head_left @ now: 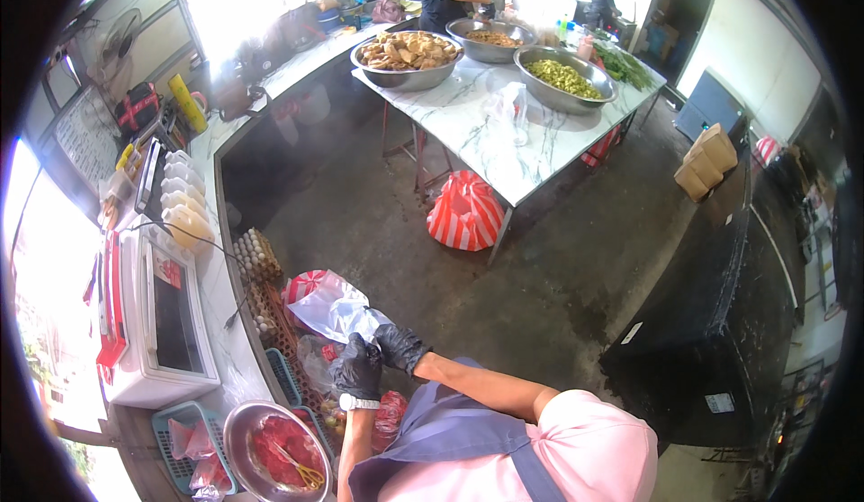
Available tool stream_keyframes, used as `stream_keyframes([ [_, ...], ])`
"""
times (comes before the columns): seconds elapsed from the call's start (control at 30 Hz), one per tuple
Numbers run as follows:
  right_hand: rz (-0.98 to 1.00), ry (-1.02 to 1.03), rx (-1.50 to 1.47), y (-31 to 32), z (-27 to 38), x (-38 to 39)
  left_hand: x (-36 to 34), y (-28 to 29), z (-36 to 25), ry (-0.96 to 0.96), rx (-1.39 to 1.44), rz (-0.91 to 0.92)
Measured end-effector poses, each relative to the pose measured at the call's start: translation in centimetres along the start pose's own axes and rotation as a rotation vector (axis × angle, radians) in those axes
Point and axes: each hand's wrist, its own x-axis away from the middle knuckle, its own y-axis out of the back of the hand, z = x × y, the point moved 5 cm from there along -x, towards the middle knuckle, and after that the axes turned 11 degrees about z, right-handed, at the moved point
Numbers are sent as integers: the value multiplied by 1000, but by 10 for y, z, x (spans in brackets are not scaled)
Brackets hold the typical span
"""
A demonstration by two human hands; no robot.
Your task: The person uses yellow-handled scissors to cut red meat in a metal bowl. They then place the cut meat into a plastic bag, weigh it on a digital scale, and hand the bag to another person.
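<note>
Plastic bag (328, 308), kinda silvery, gripped at its near edge by left hand (356, 367) and right hand (401, 347), both black-gloved, fingers closed on it. Hanging just off counter's (212, 274) right edge. Steel bowl (237, 443) of red stuff nearby.

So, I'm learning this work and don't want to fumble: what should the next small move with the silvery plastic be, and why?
I'd probably ease the left hand and right hand slightly apart to spread the silvery plastic: both black-gloved hands are close together at its near end, and it looks thin and crumpled there.
</note>
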Motion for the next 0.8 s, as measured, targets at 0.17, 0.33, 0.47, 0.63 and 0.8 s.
stream_keyframes([
  [0.17,-467,373,-119,-15,-29,-12,2,-16,-2,-31,110,7],
  [0.33,-152,238,-22,-27,-46,-19,2,-31,4,-32,170,102],
  [0.47,283,3,-680,-46,-62,-21,6,-36,-1,-34,262,70],
  [0.63,-128,690,-561,-28,-52,-16,4,-38,-17,-45,205,177],
  [0.8,58,500,-1376,-53,-76,-12,-1,-42,-21,-58,247,155],
])
